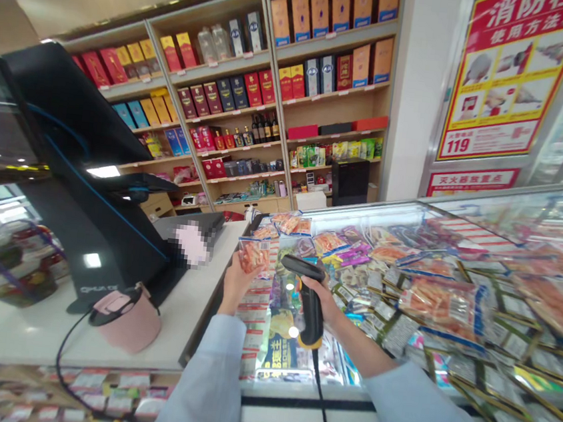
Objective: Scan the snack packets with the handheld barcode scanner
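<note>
My left hand (237,283) holds a clear snack packet (255,256) with a blue edge and orange-red contents by its lower left side. My right hand (325,295) is wrapped round the handle of a black and yellow barcode scanner (312,308), its head pointing left towards the packet, a short gap apart from it. A black cable hangs down from the scanner's handle. Both hands are above a glass-topped display counter (292,397), where many similar snack packets (445,307) lie in piles.
At left, a black point-of-sale terminal (114,173) and a pink cup-shaped container (131,323) stand on a white counter (194,323). Shelves (230,122) of boxes and bottles line the back wall. A red poster (514,81) is at the right.
</note>
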The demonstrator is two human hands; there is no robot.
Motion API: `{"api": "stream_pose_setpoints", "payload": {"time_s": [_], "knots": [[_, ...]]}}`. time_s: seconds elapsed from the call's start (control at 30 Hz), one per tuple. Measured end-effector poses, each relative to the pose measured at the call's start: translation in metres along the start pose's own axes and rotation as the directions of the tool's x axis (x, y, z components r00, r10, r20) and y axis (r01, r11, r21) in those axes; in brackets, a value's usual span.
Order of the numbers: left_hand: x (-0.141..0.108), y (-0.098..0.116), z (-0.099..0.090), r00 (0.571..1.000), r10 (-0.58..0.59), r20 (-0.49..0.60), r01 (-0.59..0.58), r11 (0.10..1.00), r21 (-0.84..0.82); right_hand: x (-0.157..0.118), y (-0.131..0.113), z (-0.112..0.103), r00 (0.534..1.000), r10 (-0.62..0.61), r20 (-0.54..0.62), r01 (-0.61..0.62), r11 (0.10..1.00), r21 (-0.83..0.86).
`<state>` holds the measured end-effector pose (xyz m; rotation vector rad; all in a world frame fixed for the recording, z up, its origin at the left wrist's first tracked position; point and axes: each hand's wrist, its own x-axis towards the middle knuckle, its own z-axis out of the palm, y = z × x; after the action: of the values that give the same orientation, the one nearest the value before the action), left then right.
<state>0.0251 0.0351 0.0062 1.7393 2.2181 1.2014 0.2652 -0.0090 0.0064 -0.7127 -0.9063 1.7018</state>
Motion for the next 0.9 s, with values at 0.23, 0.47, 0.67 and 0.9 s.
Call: {"api": "stream_pose_setpoints", "payload": {"time_s": [0.23,0.47,0.67,0.9], "knots": [[-0.002,0.002,-0.003,1.000,0.004,0.012,-0.004,1.000,-0.011,0.002,-0.004,-0.001,0.998,-0.060,0.017,0.060,0.998,0.012],[-0.002,0.002,-0.003,1.000,-0.012,0.018,0.012,0.999,-0.038,0.000,-0.006,-0.001,0.997,-0.072,0.021,0.072,0.997,0.027],[-0.003,0.004,-0.005,1.000,-0.012,0.017,0.013,0.999,-0.035,0.000,-0.007,-0.001,0.998,-0.067,0.014,0.067,0.997,0.039],[-0.002,0.002,-0.001,1.000,0.002,0.031,-0.002,1.000,-0.011,-0.004,-0.010,0.001,0.999,-0.050,0.019,0.050,0.998,0.032]]}}
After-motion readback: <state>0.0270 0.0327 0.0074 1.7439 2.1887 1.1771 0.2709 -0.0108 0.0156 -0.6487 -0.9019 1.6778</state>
